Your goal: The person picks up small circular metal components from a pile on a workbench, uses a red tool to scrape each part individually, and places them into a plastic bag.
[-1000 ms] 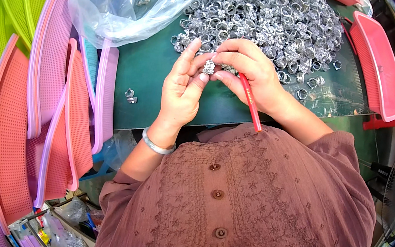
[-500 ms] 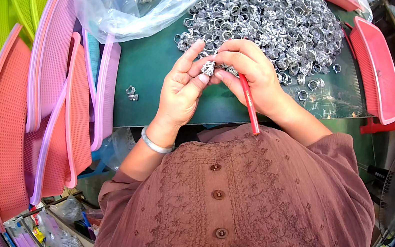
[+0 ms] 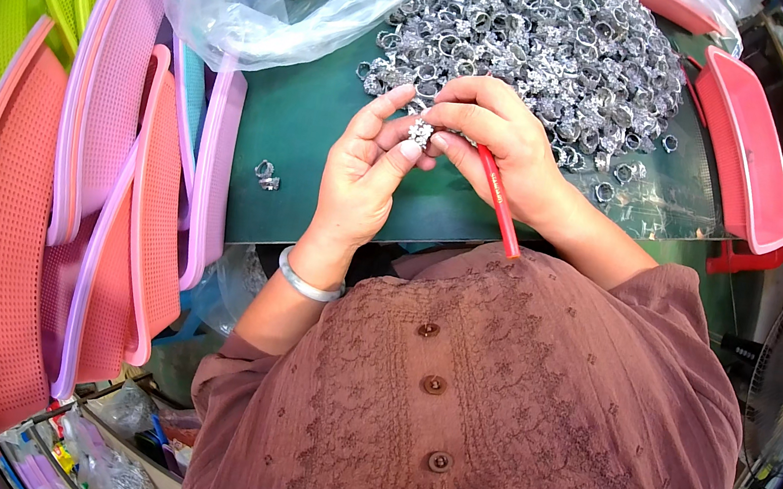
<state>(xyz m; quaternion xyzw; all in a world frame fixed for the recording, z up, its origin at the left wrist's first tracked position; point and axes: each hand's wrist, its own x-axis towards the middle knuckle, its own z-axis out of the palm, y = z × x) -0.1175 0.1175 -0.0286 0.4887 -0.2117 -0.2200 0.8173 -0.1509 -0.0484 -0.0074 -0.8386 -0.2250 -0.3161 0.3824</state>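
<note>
Between the thumb and fingers of my left hand [image 3: 358,175] is a silvery ring [image 3: 419,133], its bright clustered top facing up. My right hand [image 3: 509,156] is closed around a red pencil [image 3: 501,208], whose back end slants down toward my lap. The right fingertips meet the left ones at the ring, and the pencil's front end is hidden there. A large heap of similar silvery rings [image 3: 549,52] lies just beyond both hands. Two loose rings [image 3: 266,176] rest on the green table [image 3: 303,127] to the left.
Stacked plastic baskets [image 3: 7,241] in green, purple and coral crowd the left side. A clear plastic bag [image 3: 242,23] lies at the back left. One pink basket [image 3: 749,155] stands at the right, with a black fan [image 3: 779,369] below it.
The ring's decorated top has turned in my left fingers and now faces up more. Both hands stay together, with the pencil held at nearly the same slant. The view has shifted slightly.
</note>
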